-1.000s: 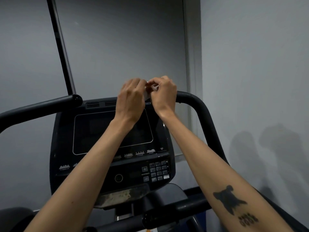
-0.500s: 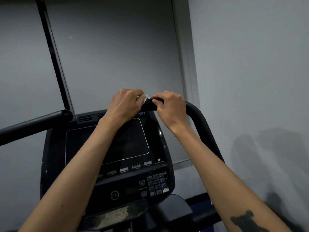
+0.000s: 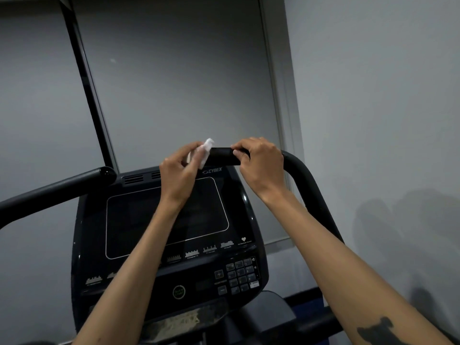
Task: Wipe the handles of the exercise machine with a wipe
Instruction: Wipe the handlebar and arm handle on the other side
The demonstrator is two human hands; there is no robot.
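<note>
A small white wipe (image 3: 205, 151) is pinched in my left hand (image 3: 179, 171) at the free end of the black right handle (image 3: 302, 176) of the exercise machine. The wipe touches the tip of that handle. My right hand (image 3: 261, 163) grips the same handle just to the right, its fingers curled over the bar. A short bare stretch of handle shows between the two hands. The left handle (image 3: 62, 186) juts in from the left edge, with its rounded end near the console; no hand is on it.
The machine's black console (image 3: 139, 282) with a dark screen and a keypad (image 3: 240, 275) stands below my hands. A grey wall and a dark vertical post (image 3: 87, 90) lie behind. A white wall is close on the right.
My hands have drawn apart: the left hand has slid to the handle's tip with the wipe, now showing, and the right hand has closed round the bar. The camera has tilted upward.
</note>
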